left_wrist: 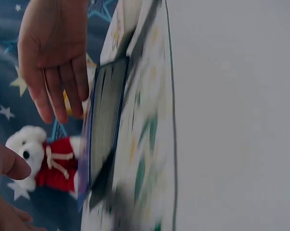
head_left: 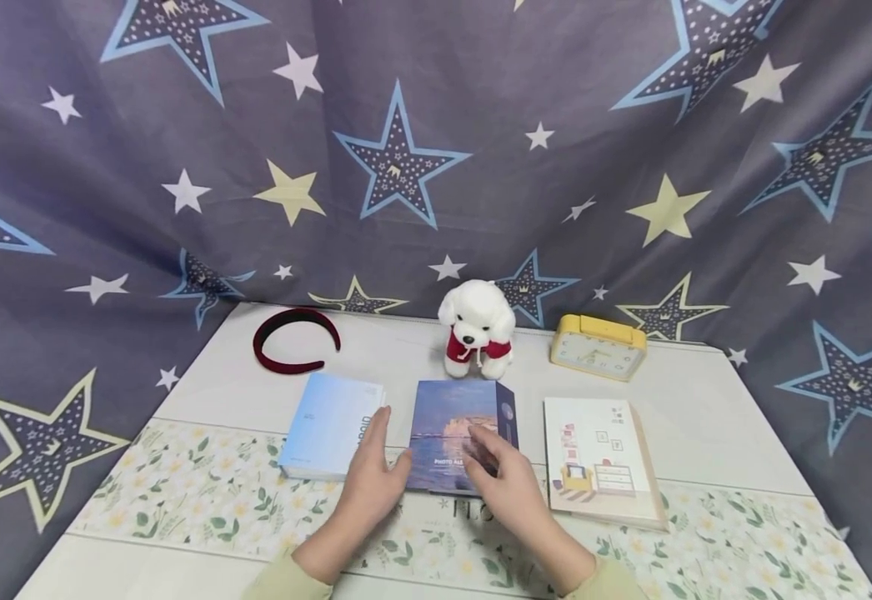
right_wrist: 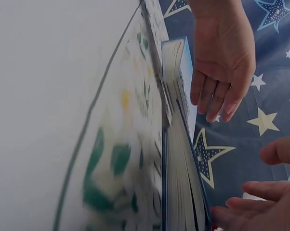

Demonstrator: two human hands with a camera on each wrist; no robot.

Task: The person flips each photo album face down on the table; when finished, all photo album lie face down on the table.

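Note:
A blue photo album with a sea-and-cliff cover lies flat at the middle of the table. My left hand is at its left edge, fingers extended, between it and a light blue book. Over the album's right part hovers my right hand, fingers loosely bent and holding nothing. Page edges of the album show in the left wrist view, with the right hand above it. In the right wrist view, the left hand hangs beside the light blue book, palm visible.
A white plush dog in red stands behind the album. To the right are a yellow clock and a book with a room drawing. A dark red headband lies back left. A star-patterned curtain encloses the table.

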